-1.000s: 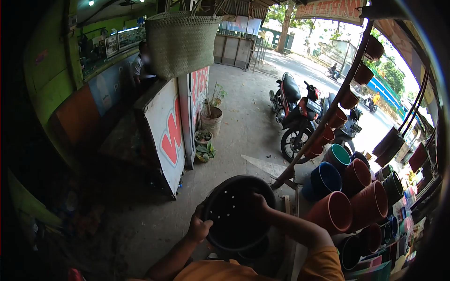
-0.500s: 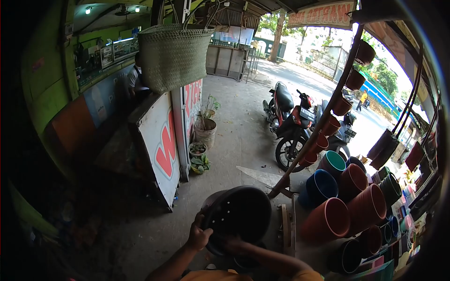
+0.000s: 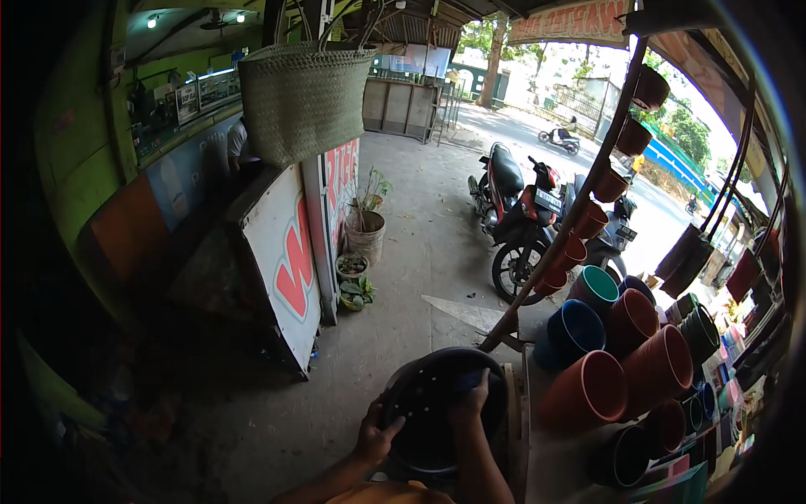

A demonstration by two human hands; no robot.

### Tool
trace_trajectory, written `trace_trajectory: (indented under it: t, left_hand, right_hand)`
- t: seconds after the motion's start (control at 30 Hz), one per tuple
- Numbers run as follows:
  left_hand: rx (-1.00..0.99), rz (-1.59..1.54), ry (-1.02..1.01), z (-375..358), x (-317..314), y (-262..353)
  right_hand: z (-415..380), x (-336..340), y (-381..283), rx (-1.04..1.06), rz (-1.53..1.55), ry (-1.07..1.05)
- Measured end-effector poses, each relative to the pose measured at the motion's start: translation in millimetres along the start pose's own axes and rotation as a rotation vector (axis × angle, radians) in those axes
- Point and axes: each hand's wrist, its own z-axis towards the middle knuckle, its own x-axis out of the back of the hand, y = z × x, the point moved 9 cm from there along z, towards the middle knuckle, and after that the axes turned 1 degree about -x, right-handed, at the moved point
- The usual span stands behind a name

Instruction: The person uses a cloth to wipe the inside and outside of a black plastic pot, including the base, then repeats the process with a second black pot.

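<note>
A large black plant pot [image 3: 420,437] with several light holes showing through its bottom is tilted with its mouth toward me. My left hand [image 3: 376,432] grips its left rim, thumb on the inner side. My right hand [image 3: 472,398] reaches inside, near the right inner wall, with its fingers closed on a dark bluish cloth [image 3: 460,384]. The cloth is in deep shadow, and its lower part is hard to make out.
Stacked red pots [image 3: 583,391], a blue pot [image 3: 575,328] and a green one stand at right beside a slanted pole [image 3: 579,206] hung with small pots. Ahead are parked motorcycles [image 3: 520,223]. A woven bag [image 3: 306,105] hangs above a white signboard [image 3: 285,269]; a person stands behind it.
The pot has shifted right and slightly down, with my left hand on its rim. My right hand has moved from the lower part of the pot up toward its right inner side.
</note>
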Motion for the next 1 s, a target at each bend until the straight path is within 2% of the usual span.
trace_trajectory:
  t: [0.03, 0.1, 0.17, 0.23, 0.27, 0.33, 0.37, 0.43, 0.47, 0.53, 0.6, 0.67, 0.73, 0.77, 0.83, 0.87, 0.93, 1.0]
  left_hand:
    - [0.004, -0.003, -0.006, 0.4, -2.2, -2.3]
    - [0.129, -0.016, 0.014, 1.8, -3.2, -19.3]
    - [0.169, -0.06, 0.059, 10.2, 8.6, -39.2]
    - [0.207, -0.104, 0.106, 14.6, 16.7, -37.4]
    - [0.193, -0.153, 0.128, 18.5, 18.9, -25.8]
    - [0.163, -0.143, 0.096, 25.6, 24.5, -6.4]
    - [0.165, -0.142, 0.097, 27.0, 27.9, -6.8]
    - [0.024, -0.207, 0.087, 31.0, 32.6, 2.7]
    - [0.024, -0.206, 0.086, 30.8, 34.4, 4.6]
    - [0.034, -0.238, 0.076, 29.3, 37.4, 9.2]
    - [0.048, -0.244, 0.068, 27.1, 39.7, 9.6]
    - [0.07, -0.248, 0.049, 22.5, 39.3, 11.0]
    - [0.099, -0.256, 0.05, 17.9, 36.7, 13.9]
    - [0.105, -0.255, 0.027, 18.0, 33.4, 14.1]
    - [0.164, -0.25, -0.024, 15.3, 25.2, 7.0]
    - [0.166, -0.249, -0.044, 14.8, 20.7, 6.5]
    - [0.246, -0.214, -0.125, 15.1, 8.6, 0.0]
    - [0.27, -0.187, -0.189, 19.7, -4.0, -6.5]
  right_hand:
    - [-19.8, -16.1, 0.9, 0.006, 0.0, 0.005]
    - [-64.4, -44.0, 29.9, -0.19, -0.292, 0.088]
    - [-75.9, -23.5, 64.5, -0.251, -0.522, -0.06]
    - [-97.7, 11.0, 110.4, -0.577, -0.671, -0.177]
    - [-103.1, 16.6, 105.6, -0.575, -0.67, -0.175]
    - [-138.8, 8.2, 83.5, -0.715, -1.253, -0.264]
    - [-133.5, 23.5, 80.0, -0.717, -1.252, -0.264]
    - [-125.3, 38.4, 84.7, -0.454, -1.536, -0.809]
    - [-122.4, 52.0, 75.6, -0.453, -1.535, -0.809]
    - [-121.0, 51.5, 46.6, 0.182, -2.204, -1.051]
    - [-111.7, 58.7, 18.5, 0.302, -2.475, -0.94]
    - [-98.7, 37.0, -22.6, 0.486, -2.644, -0.533]
    - [-73.9, 31.1, -57.4, 0.641, -2.593, -0.211]
    - [-55.8, 32.6, -62.7, 0.642, -2.591, -0.179]
    - [-28.6, 24.2, -82.0, 0.531, -1.874, -0.195]
    - [-24.5, 15.4, -84.2, 0.542, -1.87, -0.174]
    - [-35.8, -36.0, -61.3, 0.801, -2.306, -0.236]
    - [-54.9, -68.8, -32.1, 0.946, -2.227, -0.436]
